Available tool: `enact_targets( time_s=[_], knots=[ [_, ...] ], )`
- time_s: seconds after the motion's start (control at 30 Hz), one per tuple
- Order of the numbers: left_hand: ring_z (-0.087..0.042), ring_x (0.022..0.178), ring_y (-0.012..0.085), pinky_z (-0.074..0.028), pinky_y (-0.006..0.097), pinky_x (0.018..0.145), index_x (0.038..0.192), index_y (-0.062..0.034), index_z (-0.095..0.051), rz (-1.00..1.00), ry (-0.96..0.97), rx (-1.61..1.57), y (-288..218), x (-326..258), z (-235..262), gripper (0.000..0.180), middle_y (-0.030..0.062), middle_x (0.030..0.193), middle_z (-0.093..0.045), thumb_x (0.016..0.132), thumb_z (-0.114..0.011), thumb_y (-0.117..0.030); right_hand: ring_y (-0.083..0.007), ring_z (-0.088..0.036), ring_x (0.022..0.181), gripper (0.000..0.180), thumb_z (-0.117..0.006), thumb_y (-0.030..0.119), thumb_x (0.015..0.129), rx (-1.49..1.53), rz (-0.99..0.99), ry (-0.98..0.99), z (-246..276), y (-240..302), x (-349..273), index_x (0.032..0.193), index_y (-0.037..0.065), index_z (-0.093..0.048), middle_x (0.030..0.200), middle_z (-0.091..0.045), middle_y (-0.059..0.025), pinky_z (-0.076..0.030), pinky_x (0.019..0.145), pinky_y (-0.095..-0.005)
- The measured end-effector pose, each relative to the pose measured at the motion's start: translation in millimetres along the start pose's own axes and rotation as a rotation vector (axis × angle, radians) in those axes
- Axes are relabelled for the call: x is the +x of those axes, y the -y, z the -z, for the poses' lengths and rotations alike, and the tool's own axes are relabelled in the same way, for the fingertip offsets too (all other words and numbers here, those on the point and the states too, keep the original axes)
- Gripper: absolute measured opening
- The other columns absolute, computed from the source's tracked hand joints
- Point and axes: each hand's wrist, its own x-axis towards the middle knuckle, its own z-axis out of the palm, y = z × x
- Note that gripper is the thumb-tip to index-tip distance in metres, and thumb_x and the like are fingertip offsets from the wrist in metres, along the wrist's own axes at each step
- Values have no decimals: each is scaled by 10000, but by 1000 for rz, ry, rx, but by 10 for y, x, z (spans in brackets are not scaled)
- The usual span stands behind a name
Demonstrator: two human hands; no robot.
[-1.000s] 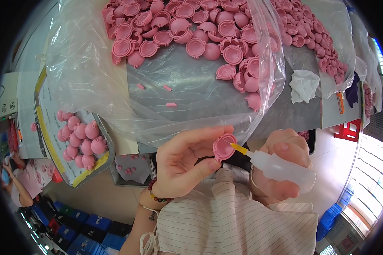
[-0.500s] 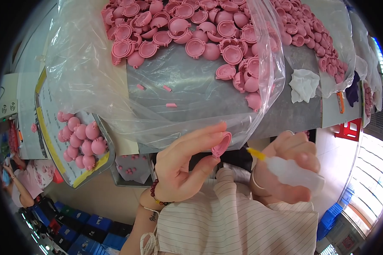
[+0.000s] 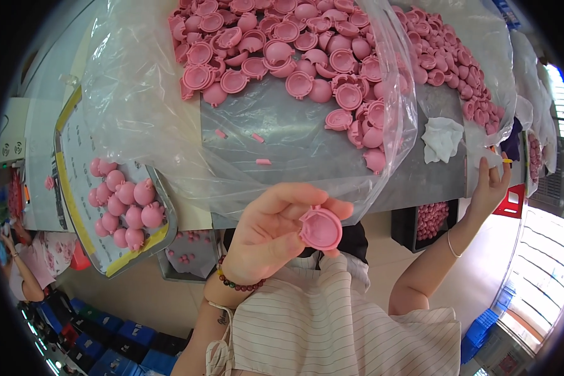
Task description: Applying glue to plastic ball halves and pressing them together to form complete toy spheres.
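A pink plastic half-shell (image 3: pixel 321 229) is pinched between the thumb and fingers of my left hand (image 3: pixel 276 235). Its hollow, rimmed side faces the camera. Stretched out to the far right, my right hand (image 3: pixel 494 187) is at the table's right part, with its fingers around a translucent white squeeze bottle (image 3: pixel 484 155). Only the bottle's yellow tip and part of its body show past the fingers. Beyond my left hand, a big pile of pink half-shells (image 3: pixel 282 53) lies on a clear plastic bag (image 3: pixel 244 135).
On the left, a yellow-edged tray (image 3: pixel 84 232) bears several closed pink balls (image 3: pixel 124 194). A second shell heap (image 3: pixel 448 56) lies at the back right, near a crumpled white cloth (image 3: pixel 443 139). Below the table edge is a black bin (image 3: pixel 406 229) of small pink pieces.
My right hand has moved from beside the left hand out to the far right with the squeeze bottle. My left hand has turned the half-shell so its hollow shows.
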Motion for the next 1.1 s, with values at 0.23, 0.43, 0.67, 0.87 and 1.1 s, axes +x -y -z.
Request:
enact_targets(
  time_s=[0.23,0.43,0.67,0.87,1.1],
  knots=[
    [-511,961,248,-445,342,796,1068,33,-421,-118,-164,427,-43,-74,-100,429,240,1083,-468,701,-633,-39,-177,-477,878,434,-651,90,697,-114,301,-455,-226,294,-103,1056,-16,-433,1023,-477,-99,-415,701,-261],
    [-482,996,240,-421,319,814,1013,35,-446,-179,-192,675,1,-34,-151,403,220,1043,-485,663,-643,18,-151,-514,865,182,-512,92,791,-346,503,228,-518,563,143,935,-11,-555,969,-564,-113,-411,686,-233],
    [-495,978,244,-425,320,813,1010,41,-446,-160,-207,618,-4,-64,-147,399,236,1050,-476,661,-639,19,-131,-540,756,182,-526,69,785,-315,369,232,-501,458,166,946,-11,-554,905,-587,-95,-410,681,-202],
    [-500,977,258,-427,326,816,1005,46,-443,-160,-198,604,-7,-34,-117,399,245,1051,-473,660,-640,16,-52,-493,666,162,-610,-10,708,500,-164,622,-428,1051,-479,861,-22,-557,739,-514,-4,-371,570,-159],
    [-500,980,261,-427,329,819,1003,50,-442,-163,-176,600,9,-54,-108,391,251,1053,-470,669,-641,3,-55,-386,540,325,-685,17,585,-143,187,683,-348,1024,-621,888,-6,-570,729,-500,-23,-318,476,-172]
  ],
)
